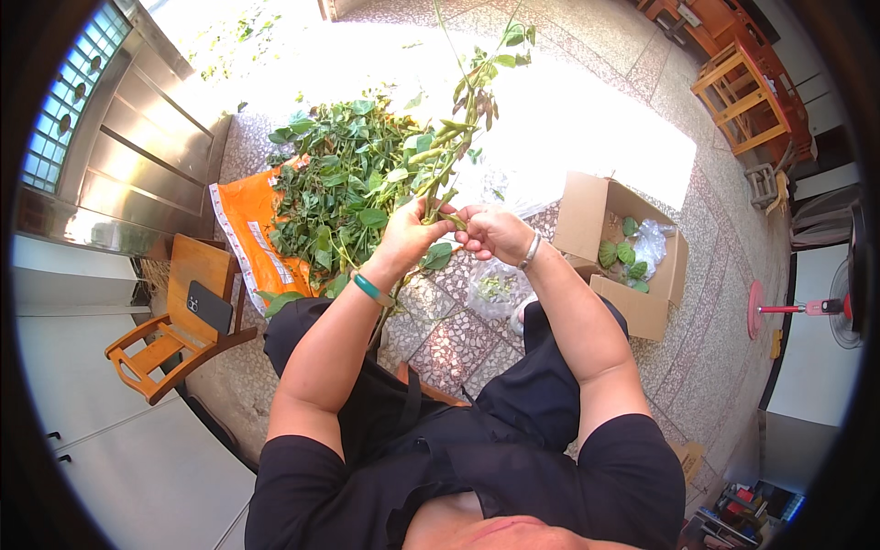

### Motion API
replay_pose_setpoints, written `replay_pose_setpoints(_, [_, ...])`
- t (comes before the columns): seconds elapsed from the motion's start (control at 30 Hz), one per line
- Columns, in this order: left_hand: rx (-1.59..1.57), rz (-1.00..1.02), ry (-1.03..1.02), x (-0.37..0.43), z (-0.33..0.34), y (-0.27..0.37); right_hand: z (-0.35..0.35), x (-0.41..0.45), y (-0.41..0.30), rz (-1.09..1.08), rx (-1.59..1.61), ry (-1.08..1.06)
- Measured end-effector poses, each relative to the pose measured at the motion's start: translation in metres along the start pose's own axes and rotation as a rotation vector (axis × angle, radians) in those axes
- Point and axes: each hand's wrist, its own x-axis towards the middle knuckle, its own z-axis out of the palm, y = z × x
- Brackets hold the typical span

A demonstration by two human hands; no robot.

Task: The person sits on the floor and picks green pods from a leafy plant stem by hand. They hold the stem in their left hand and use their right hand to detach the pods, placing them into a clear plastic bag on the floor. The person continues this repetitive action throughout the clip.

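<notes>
My left hand (414, 230) is closed around the stem of a long bean plant (447, 148) with green pods, whose leafy top reaches away from me into the sunlit part. Close beside it, the fingertips of my right hand (489, 232) pinch a green pod (454, 221) near the stem. A heap of leafy bean plants (337, 185) lies left of my hands, partly on an orange printed sack (240, 206). Below my right hand, a clear plastic bag (496, 287) on the floor holds small green pieces.
An opened cardboard box (581, 216) with leaves and clear plastic stands at the right. On the left is a wooden chair (199, 261) with a dark phone (210, 307) on it. A pink fan (756, 309) and wooden furniture (746, 103) stand farther right.
</notes>
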Motion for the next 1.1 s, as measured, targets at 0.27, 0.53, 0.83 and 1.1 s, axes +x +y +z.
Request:
replay_pose_setpoints(0.27, [-0.054, 0.024, 0.035, 0.000, -0.001, -0.004, 0.008, -0.002, 0.000, -0.058, -0.057, -0.011])
replay_pose_setpoints(0.53, [-0.079, 0.006, 0.028, 0.001, -0.002, -0.004, 0.004, -0.001, 0.001, -0.056, 0.004, -0.023])
replay_pose_setpoints(0.83, [-0.126, 0.011, 0.016, -0.001, -0.001, -0.004, 0.005, -0.001, 0.000, -0.028, -0.063, 0.058])
replay_pose_setpoints(1.1, [-0.465, -0.055, -0.114, 0.001, -0.008, 0.002, -0.017, -0.004, -0.006, -0.189, -0.024, 0.199])
